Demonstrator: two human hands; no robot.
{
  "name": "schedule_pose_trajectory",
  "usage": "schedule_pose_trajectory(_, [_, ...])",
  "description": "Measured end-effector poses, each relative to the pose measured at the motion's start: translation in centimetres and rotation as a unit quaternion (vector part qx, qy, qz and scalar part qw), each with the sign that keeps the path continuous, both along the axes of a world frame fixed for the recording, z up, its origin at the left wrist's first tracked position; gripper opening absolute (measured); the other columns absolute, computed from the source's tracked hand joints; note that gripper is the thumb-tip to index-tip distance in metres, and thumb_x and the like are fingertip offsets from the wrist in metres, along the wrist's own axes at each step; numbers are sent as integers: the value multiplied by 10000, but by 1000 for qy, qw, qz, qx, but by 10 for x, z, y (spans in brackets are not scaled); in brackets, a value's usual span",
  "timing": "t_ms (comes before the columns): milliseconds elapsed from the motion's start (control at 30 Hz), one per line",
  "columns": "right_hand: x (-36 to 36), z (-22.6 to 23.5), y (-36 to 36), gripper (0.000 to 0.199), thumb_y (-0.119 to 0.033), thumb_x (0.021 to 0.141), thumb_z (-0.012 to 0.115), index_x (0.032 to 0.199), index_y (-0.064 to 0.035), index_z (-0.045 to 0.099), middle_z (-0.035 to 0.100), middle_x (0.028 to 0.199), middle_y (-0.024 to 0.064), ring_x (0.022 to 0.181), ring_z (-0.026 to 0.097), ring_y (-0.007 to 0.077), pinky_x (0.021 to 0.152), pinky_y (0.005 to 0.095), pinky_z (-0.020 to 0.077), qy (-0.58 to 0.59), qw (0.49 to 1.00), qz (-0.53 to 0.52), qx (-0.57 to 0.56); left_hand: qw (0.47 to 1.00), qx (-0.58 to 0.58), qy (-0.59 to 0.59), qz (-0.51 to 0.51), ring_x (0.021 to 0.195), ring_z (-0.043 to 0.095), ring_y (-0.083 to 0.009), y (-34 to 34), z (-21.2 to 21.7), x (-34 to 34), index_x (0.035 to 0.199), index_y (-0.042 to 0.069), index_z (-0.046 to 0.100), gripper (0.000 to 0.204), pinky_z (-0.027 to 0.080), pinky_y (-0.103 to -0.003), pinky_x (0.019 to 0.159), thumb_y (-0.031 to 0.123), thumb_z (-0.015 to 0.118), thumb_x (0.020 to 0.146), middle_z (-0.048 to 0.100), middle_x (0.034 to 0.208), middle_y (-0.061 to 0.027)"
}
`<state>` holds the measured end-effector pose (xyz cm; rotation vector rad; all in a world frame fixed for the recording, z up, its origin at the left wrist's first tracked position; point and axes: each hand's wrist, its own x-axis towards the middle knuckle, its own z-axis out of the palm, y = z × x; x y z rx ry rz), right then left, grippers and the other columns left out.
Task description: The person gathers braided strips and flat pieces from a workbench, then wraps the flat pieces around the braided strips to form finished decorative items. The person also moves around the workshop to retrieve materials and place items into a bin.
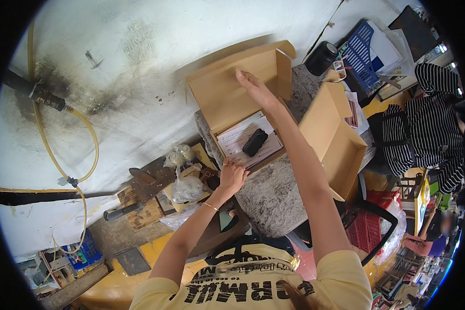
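Note:
A brown cardboard box (266,161) lies on a grey stone-patterned tabletop, its lid (219,98) raised toward the wall. Inside, a black oblong case (254,142) rests on printed white sheets (231,137), with some clear plastic beside it. My left hand (233,175) grips the box's near left edge, fingers curled over the rim. In front of the lid's inner face is my right hand (254,89), its fingers drawn together. Whatever they may hold is hidden, and I cannot tell whether they touch the lid.
A second open cardboard box (336,139) stands right of my right forearm. Behind it are a black jar (322,58) and a blue file rack (359,51). Plastic-wrapped items (187,188) lie left of the table. A black chair (380,222) and a person in stripes (418,129) are at right.

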<state>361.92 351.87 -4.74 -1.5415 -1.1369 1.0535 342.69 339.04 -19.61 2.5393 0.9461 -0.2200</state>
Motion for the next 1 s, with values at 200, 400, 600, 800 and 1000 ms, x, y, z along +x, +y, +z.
schedule_pose_trajectory(200, [15, -42, -30, 485, -343, 878, 648, 1209, 8, 600, 658, 1118, 205, 1007, 646, 284, 893, 375, 489, -194, 980, 23, 29, 986, 67, -134, 79, 1145, 547, -369, 28, -4, 32, 1205, 16, 531, 589, 412, -505, 1005, 436, 695, 826, 509, 1323, -193])
schedule_pose_trajectory(400, [-7, -40, -189, 224, -142, 910, 627, 1042, 37, 643, 681, 857, 146, 802, 651, 161, 756, 308, 507, -82, 991, -72, 78, 989, 19, -120, 79, 1098, 576, -357, 50, -14, 66, 1375, 7, 372, 823, 480, -446, 921, 239, 802, 713, 569, 1196, -224])
schedule_pose_trajectory(600, [-31, -32, -390, 206, -153, 910, 637, 999, 31, 664, 694, 845, 112, 782, 647, 143, 734, 298, 505, -88, 963, -217, -136, 959, -60, -202, 187, 1025, 615, -389, 32, 39, 29, 1317, -10, 442, 711, 512, -436, 874, 174, 753, 705, 606, 1149, -244])
schedule_pose_trajectory(800, [-42, -5, -558, 213, -197, 850, 701, 934, -2, 675, 699, 814, 62, 724, 648, 130, 665, 281, 518, -13, 908, -149, -392, 957, -193, -215, 32, 1056, 598, -393, -84, 63, -5, 1322, 6, 433, 671, 486, -422, 916, 199, 713, 745, 594, 1168, -237])
schedule_pose_trajectory(1000, [-85, -6, -626, 280, -259, 758, 747, 899, -25, 686, 712, 843, 84, 733, 684, 197, 694, 324, 546, 38, 892, -5, -450, 981, -71, -137, -120, 1132, 548, -401, -137, -6, 48, 1254, 30, 476, 495, 457, -450, 961, 151, 663, 812, 526, 1296, -247])
